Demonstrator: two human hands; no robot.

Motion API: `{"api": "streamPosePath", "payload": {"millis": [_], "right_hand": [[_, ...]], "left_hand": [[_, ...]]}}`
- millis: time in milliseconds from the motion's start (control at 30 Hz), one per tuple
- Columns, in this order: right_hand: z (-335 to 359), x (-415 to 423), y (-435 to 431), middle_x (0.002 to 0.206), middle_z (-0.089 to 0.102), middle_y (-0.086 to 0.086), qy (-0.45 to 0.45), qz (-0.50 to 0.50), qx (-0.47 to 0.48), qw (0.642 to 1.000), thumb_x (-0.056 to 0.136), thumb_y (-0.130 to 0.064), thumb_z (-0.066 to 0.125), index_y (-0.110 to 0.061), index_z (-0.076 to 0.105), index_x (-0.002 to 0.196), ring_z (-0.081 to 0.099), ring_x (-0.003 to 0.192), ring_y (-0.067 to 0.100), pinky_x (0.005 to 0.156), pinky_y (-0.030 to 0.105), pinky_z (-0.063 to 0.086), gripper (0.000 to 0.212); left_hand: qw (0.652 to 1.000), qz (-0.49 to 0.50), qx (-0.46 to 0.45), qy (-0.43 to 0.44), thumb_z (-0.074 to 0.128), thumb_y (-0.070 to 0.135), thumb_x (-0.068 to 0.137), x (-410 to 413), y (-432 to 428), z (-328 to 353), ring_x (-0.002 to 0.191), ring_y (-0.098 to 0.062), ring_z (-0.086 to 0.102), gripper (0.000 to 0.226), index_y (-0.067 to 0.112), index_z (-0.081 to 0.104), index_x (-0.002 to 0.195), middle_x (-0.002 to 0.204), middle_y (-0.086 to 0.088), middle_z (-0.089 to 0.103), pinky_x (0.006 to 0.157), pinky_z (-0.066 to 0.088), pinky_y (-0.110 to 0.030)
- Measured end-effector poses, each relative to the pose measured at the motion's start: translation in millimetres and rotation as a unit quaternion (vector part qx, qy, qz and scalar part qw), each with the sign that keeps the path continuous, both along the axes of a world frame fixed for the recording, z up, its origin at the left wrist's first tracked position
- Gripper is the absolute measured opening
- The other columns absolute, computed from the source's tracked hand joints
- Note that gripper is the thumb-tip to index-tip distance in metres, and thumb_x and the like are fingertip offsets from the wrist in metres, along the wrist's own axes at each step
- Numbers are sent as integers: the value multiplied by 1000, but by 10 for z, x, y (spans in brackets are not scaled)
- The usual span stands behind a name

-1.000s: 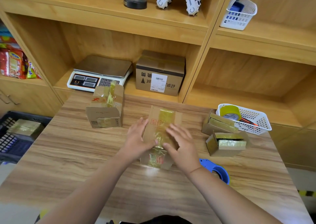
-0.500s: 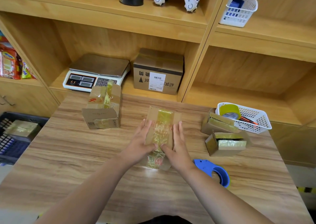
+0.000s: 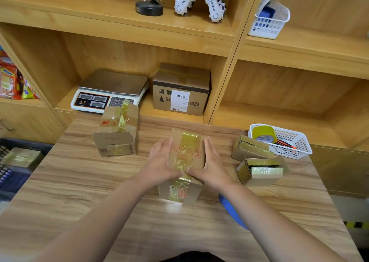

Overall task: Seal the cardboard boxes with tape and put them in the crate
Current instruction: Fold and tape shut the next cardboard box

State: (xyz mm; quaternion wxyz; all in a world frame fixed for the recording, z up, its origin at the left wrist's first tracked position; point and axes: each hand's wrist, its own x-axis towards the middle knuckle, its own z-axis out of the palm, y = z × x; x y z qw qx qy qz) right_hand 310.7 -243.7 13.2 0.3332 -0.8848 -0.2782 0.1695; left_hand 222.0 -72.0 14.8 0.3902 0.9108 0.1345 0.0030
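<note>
Head view: hands (image 3: 161,162) flanking box (image 3: 186,152).

Upside-down black Chinese characters and an arrow on the shelf box (image 3: 180,90), its white barcode label (image 3: 180,100) too small to read, red stamps on the held box (image 3: 186,154), keypad digits on the scale (image 3: 108,94) blurred

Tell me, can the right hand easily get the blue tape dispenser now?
Probably yes. The blue tape dispenser lies on the table just beside and under the right forearm, with nothing on it. The right hand must first let go of the box.
</note>
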Motion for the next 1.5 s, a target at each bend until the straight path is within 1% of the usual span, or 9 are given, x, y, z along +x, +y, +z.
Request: {"api": "streamPosePath", "payload": {"millis": [267, 433, 533, 667, 767, 833, 1033, 1233, 1500], "right_hand": [[101, 344, 100, 154, -31, -6, -20, 84, -119, 989, 58, -72, 69, -19, -25, 146, -32, 131, 0, 112, 26, -12, 139], [94, 483, 160, 157, -14, -8, -25, 85, -147, 985, 54, -74, 70, -17, -17, 149, -16, 142, 12, 110, 27, -6, 141], [66, 539, 188, 151, 2, -11, -66, 91, -135, 984, 54, -73, 70, -18, -3, 151, -1, 137, 12, 111, 27, 5, 134], [-2, 592, 231, 133, 19, -12, -86, 67, -97, 989, 47, -72, 71, -23, 17, 146, 13, 123, 10, 103, 24, 16, 123], [-23, 659, 273, 109, 22, -14, -73, 29, -76, 994, 47, -70, 72, -29, 28, 134, 15, 98, 5, 89, 27, 21, 105], [-26, 702, 298, 104, 24, -12, -71, 21, -67, 995, 49, -67, 74, -33, 32, 121, 17, 93, 5, 83, 28, 22, 90], [-15, 748, 324, 101, 32, -12, -59, 11, -35, 998, 54, -59, 77, -35, 37, 101, 24, 93, 8, 76, 28, 23, 67], [-45, 784, 367, 101, 40, -12, -43, -34, 15, 998, 61, -50, 79, -31, 44, 95, 29, 95, 9, 76, 28, 26, 52], [-111, 804, 413, 90, 45, -16, -31, -87, 101, 991, 73, -32, 79, -24, 54, 85, 34, 95, 12, 71, 25, 24, 28]], "left_hand": [[962, -192, 179, 74, 73, 64, 60, 466, 246, 197, 134, -6, -33, 130, 28, -15, 149, 154, 4, -30, 111, -18, -31], [931, -257, 223, 130, 68, 76, 51, 739, 348, 204, 130, -11, -42, 141, 30, -26, 145, 148, 2, -38, 110, -24, -36], [928, -265, 207, 161, 68, 79, 45, 839, 401, 160, 138, -14, -33, 144, 32, -25, 145, 154, 7, -28, 114, -15, -41], [934, -257, 192, 158, 71, 75, 40, 918, 424, 115, 136, -13, -4, 144, 36, -16, 147, 146, 14, 1, 117, 8, -40], [943, -248, 172, 140, 73, 72, 42, 996, 432, 92, 127, -13, 8, 140, 34, -7, 150, 137, 13, 12, 110, 14, -32], [950, -238, 162, 121, 74, 71, 44, 1034, 444, 81, 121, -13, 14, 135, 34, 1, 151, 132, 13, 17, 102, 15, -27], [970, -208, 102, 75, 71, 75, 38, 1117, 472, 64, 101, -8, 24, 111, 52, 27, 137, 106, 19, 27, 87, 22, -28], [982, -172, 46, 63, 80, 61, 54, 1159, 497, 15, 105, -10, 28, 83, 53, 42, 127, 103, 19, 35, 90, 23, -30], [995, -92, -29, 4, 78, 46, 70, 1167, 458, -22, 103, -8, 34, 46, 53, 54, 110, 92, 20, 44, 88, 24, -29]]}}
